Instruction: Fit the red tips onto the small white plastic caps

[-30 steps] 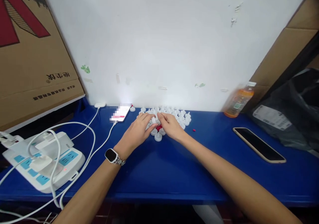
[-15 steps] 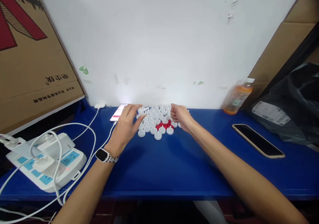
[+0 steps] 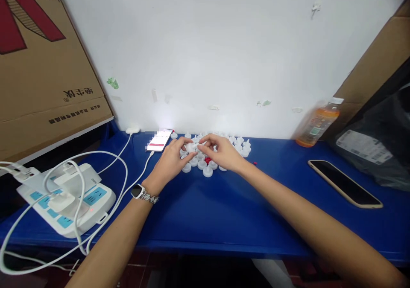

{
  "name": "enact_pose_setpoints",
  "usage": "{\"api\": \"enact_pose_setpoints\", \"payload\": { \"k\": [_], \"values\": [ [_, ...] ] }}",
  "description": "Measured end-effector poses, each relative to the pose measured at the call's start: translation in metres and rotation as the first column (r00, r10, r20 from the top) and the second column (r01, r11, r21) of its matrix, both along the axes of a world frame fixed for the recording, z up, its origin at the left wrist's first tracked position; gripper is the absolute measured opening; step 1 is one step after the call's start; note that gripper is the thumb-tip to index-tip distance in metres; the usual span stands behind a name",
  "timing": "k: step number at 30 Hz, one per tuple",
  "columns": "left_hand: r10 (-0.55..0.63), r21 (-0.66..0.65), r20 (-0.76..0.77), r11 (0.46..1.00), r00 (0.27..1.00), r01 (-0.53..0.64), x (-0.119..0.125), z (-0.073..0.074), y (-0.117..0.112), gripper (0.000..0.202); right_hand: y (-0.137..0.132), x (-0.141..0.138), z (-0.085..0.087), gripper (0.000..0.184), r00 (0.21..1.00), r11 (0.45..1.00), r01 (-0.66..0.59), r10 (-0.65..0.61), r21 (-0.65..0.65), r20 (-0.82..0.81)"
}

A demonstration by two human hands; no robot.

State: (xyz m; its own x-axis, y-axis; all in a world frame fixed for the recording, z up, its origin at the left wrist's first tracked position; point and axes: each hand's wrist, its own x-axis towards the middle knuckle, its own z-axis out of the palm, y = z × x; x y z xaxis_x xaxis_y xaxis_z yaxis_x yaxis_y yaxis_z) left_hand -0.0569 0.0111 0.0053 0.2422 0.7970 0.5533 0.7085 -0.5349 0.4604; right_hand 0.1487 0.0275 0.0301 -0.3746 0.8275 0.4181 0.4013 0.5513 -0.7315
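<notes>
Left hand (image 3: 174, 159), fingers curved, grips a white cap (image 3: 191, 147); right hand (image 3: 223, 152), fingers bent, just beside its right, hold indiscernible.

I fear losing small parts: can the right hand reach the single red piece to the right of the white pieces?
Probably yes: the red piece lies uncovered on the blue table, but the right hand would first have to leave the white pieces.

At one blue table (image 3: 205, 213): one left hand (image 3: 174, 159), one right hand (image 3: 222, 152), one smartwatch (image 3: 137, 191), two smartphones (image 3: 345, 183), one bottle (image 3: 317, 127), one power strip (image 3: 104, 202), plus white nozzle caps (image 3: 207, 171) and red pieces (image 3: 208, 160) bunched too tightly to count.
</notes>
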Motion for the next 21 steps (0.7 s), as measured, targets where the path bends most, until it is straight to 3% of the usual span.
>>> {"api": "enact_pose_setpoints", "payload": {
  "k": [2, 7, 10, 13, 15, 18, 21],
  "values": [
    [0.025, -0.005, 0.054, 1.000, 0.998, -0.025, -0.001, 0.002, 0.000, 0.034, 0.003, -0.016, 0.003, 0.017, 0.998, 0.998, -0.054, 0.055, 0.019, -0.034],
    [0.137, -0.070, 0.138, 0.989, 0.981, -0.128, -0.009, 0.005, 0.001, 0.032, 0.025, -0.054, 0.010, 0.008, 0.999, 0.999, 0.026, -0.025, 0.025, -0.047],
    [0.244, -0.099, 0.150, 0.968, 0.958, -0.231, -0.015, 0.005, 0.001, 0.034, 0.044, -0.068, 0.013, 0.005, 0.996, 0.996, -0.083, 0.082, -0.042, -0.028],
    [0.381, -0.191, 0.062, 0.912, 0.922, -0.364, -0.021, 0.003, 0.001, 0.042, 0.067, -0.078, 0.013, 0.003, 0.997, 0.997, -0.076, 0.075, -0.032, -0.031],
    [0.438, -0.283, -0.066, 0.853, 0.896, -0.438, -0.025, 0.001, -0.001, 0.031, 0.084, -0.085, 0.011, 0.002, 1.000, 1.000, -0.023, 0.023, -0.017, 0.008],
    [0.420, -0.377, -0.254, 0.786, 0.871, -0.489, -0.029, 0.000, -0.004, 0.027, 0.108, -0.096, 0.002, 0.005, 0.987, 0.999, -0.037, 0.038, -0.008, 0.156],
    [0.391, -0.383, -0.309, 0.783, 0.867, -0.490, -0.029, 0.000, -0.006, 0.026, 0.123, -0.103, -0.010, 0.006, 0.951, 0.996, -0.073, 0.057, 0.041, 0.304]
  ]
}}
